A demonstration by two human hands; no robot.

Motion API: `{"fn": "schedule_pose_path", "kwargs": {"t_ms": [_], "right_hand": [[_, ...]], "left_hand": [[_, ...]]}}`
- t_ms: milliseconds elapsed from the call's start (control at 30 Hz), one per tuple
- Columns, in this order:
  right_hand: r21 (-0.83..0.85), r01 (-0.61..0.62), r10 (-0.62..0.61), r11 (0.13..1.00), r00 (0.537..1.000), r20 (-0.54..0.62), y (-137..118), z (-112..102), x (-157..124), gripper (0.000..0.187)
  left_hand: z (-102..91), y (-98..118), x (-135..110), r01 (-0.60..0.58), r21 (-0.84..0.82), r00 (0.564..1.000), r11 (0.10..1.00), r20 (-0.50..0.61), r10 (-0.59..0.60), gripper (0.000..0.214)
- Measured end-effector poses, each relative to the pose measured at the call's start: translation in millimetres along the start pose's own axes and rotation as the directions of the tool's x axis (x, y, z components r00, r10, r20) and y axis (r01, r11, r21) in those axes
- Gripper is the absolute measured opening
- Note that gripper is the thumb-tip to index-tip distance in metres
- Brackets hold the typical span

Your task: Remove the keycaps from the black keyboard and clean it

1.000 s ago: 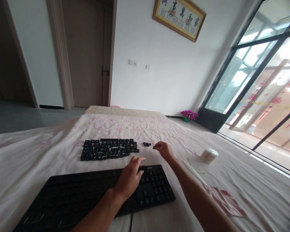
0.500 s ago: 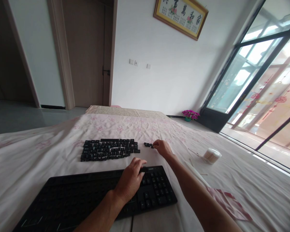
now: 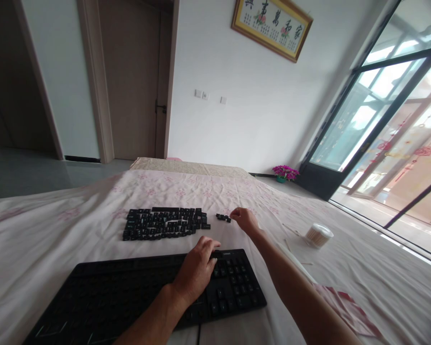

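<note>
A black keyboard (image 3: 129,292) lies on the pale flowered sheet (image 3: 57,230) in front of me. My left hand (image 3: 197,268) rests on its upper edge beside the number pad, fingers bent and pressing down. Beyond it several loose black keycaps (image 3: 161,223) are laid out in rows. To their right sits a small cluster of keycaps (image 3: 223,218). My right hand (image 3: 244,220) reaches out just right of that cluster, fingers curled together; whether a keycap is between them does not show.
A round tub of cotton swabs (image 3: 318,235) stands at the right, with a few loose sticks near it. A red and white packet (image 3: 348,311) lies by my right forearm. Glass doors (image 3: 391,120) run along the right; a wooden door (image 3: 132,81) is behind.
My right hand carried a keycap left to the small cluster, set it there, and has drawn slightly back. My left hand stayed on the keyboard.
</note>
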State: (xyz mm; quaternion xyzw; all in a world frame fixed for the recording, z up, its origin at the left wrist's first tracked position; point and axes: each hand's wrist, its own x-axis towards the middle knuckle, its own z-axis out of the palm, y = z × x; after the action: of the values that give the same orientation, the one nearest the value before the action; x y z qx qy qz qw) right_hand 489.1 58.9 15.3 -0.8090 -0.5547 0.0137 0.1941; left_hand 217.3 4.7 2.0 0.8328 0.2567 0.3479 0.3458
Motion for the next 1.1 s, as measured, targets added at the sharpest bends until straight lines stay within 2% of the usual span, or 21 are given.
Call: {"fn": "schedule_pose_path", "kwargs": {"t_ms": [167,400,700,1100], "right_hand": [[-0.042,0.057,-0.057,0.997,0.998,0.008,-15.9,-3.0,8.6,0.021],[-0.137,0.131,-0.120,0.982,0.989,0.085,-36.6,-3.1,19.5,0.020],[-0.250,0.145,-0.110,0.957,0.983,0.149,-42.1,-1.4,24.1,0.018],[-0.300,0.132,-0.108,0.945,0.990,0.095,-45.0,2.0,22.2,0.022]], "left_hand": [[-1.9,2.4,1.2,0.009,0.004,1.000,1.000,0.013,-0.009,0.041],[-2.6,3.5,1.9,0.015,0.005,0.999,1.000,0.028,-0.016,0.039],[-2.8,2.9,2.4,0.005,0.017,0.999,1.000,0.036,-0.006,0.038],[-2.6,2.0,3.1,0.003,0.026,0.999,1.000,0.034,-0.004,0.038]]}}
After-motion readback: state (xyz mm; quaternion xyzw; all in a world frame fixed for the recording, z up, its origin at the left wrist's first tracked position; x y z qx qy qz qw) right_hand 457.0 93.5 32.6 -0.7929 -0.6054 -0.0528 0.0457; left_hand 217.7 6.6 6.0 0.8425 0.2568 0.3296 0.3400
